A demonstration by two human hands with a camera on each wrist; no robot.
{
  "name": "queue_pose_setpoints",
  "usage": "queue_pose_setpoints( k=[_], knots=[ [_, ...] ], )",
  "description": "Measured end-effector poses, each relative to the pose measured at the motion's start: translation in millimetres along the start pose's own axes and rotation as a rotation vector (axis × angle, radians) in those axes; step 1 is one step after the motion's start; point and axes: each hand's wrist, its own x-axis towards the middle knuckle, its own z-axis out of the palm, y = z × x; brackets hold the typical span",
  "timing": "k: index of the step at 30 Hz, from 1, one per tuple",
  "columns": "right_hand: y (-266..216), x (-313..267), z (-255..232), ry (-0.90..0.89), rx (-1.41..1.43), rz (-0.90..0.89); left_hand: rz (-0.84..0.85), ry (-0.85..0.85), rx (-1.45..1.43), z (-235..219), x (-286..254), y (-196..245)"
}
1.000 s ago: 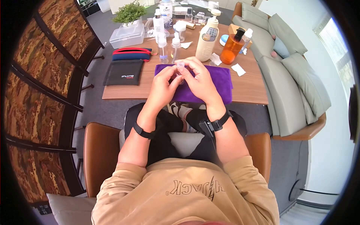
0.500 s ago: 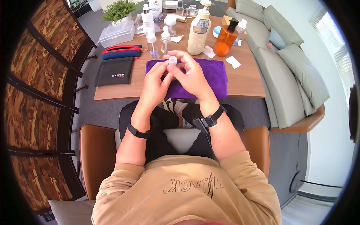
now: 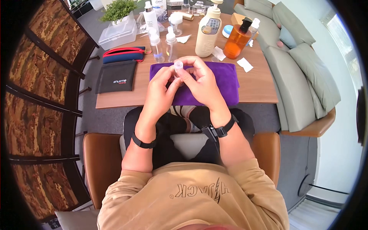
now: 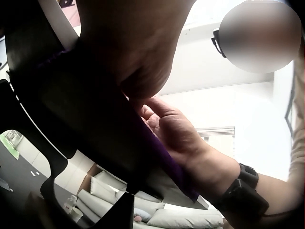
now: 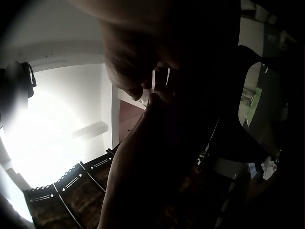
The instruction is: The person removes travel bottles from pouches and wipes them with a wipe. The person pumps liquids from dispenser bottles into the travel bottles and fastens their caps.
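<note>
Both hands meet above a folded purple towel point(image 3: 226, 82) at the table's near edge. Between them is a small clear container point(image 3: 178, 65), its round top showing between the fingertips. The left hand point(image 3: 161, 90) pinches it from one side, and the right hand point(image 3: 201, 82) grips it with thumb and curled fingers from the other. Most of its body is hidden by the fingers. In the left wrist view the right hand point(image 4: 174, 131) shows beyond the dark left hand point(image 4: 138, 52); the right wrist view is very dark.
Clear pump bottles point(image 3: 156, 49) stand just beyond the hands. Behind the towel are a cream pump bottle point(image 3: 207, 36) and an orange bottle point(image 3: 235, 42), with white paper scraps point(image 3: 244, 64) nearby. A black pouch point(image 3: 115, 78), a blue-red case point(image 3: 122, 55) and a clear box point(image 3: 119, 35) lie left.
The head view has shifted, so the table's things sit differently in frame. Both hands keep hold of the small container, its top facing upward, with little visible change in their grip.
</note>
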Motion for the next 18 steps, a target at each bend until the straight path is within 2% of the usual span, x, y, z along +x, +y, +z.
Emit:
queue_pose_setpoints(
  k=[2,4,6,8,11,13,14,16,18],
  knots=[
    [-3.9,1.4,-1.2,-0.014,0.045,0.071,0.005,-0.01,0.017,-1.8,1.2,-1.2],
    [-5.1,2.1,-0.1,-0.021,0.023,0.062,0.008,-0.019,0.035,-2.6,2.3,-4.1],
    [-3.1,0.2,3.3,0.016,0.011,-0.018,0.091,0.003,0.073,-1.7,3.2,-6.7],
    [0.3,0.5,2.0,0.023,0.035,0.003,0.076,-0.002,0.079,-2.0,4.0,-7.9],
    [-3.9,2.5,-2.5,-0.007,-0.05,0.011,0.059,-0.023,0.079,-2.2,5.3,-10.3],
    [-15.6,4.7,-3.1,-0.102,-0.27,-0.032,0.036,-0.017,-0.048,0.8,4.5,-13.0],
    [-16.7,4.0,0.1,-0.102,-0.268,-0.028,0.032,-0.017,-0.048,1.4,4.4,-12.0],
    [-16.5,3.4,8.0,0.036,-0.086,0.002,-0.011,-0.005,-0.054,1.2,5.0,-7.3],
    [-5.2,2.4,7.1,0.06,-0.03,-0.001,0.003,-0.009,-0.005,-0.7,5.0,-5.6]
  ],
)
